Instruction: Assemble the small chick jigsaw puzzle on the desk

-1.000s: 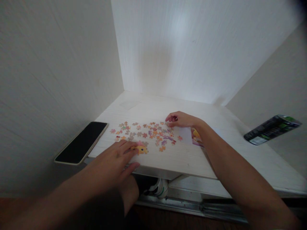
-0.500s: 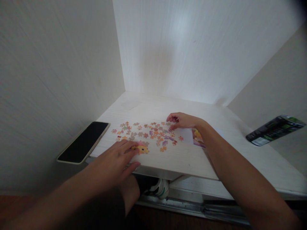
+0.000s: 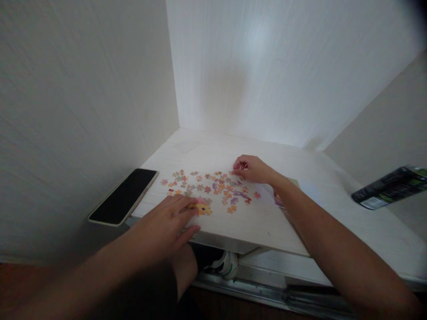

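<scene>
Loose jigsaw puzzle pieces (image 3: 220, 187) in orange, pink, purple and grey lie spread over the white tabletop (image 3: 247, 226). My left hand (image 3: 175, 215) lies at the near left of them, fingers stretched out and thumb apart. Its fingertips rest on a joined yellow puzzle section (image 3: 203, 209) with a dark eye, partly covered by the fingers. At the far edge of the spread is my right hand (image 3: 250, 169), thumb and fingers drawn together at a small puzzle piece (image 3: 231, 172). A printed picture (image 3: 277, 199) sits partly hidden beneath my right forearm.
A phone (image 3: 125, 198) with a dark screen lies at the table's left edge, by the wall. A black can (image 3: 388, 189) stands on the right. White panels (image 3: 267, 80) enclose the table on three sides. My leg and a shoe (image 3: 228, 265) show below the front edge.
My right thumb has closed towards the fingers at the far edge of the pieces. My left hand stays on the yellow section. The whole view has shifted slightly.
</scene>
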`<action>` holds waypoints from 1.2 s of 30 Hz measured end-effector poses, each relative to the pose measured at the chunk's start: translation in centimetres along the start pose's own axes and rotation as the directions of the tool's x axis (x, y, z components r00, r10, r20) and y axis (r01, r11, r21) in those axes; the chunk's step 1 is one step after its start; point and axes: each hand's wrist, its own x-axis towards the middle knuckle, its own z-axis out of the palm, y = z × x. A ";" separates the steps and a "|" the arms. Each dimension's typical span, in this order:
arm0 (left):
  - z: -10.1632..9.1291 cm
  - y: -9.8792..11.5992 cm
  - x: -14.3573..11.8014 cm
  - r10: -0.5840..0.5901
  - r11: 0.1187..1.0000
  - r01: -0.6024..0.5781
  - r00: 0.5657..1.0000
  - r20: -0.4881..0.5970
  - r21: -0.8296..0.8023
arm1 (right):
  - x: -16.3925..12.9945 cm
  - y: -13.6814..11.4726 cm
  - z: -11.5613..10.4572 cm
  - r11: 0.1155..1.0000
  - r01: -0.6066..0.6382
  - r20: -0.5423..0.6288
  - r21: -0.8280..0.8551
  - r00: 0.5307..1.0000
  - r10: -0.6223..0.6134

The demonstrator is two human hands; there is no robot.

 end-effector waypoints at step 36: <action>2.7 1.0 8.2 0.189 0.982 -0.189 0.982 -0.027 0.000 | -1.1 -2.8 -0.7 0.991 0.127 0.403 0.049 0.905 -0.136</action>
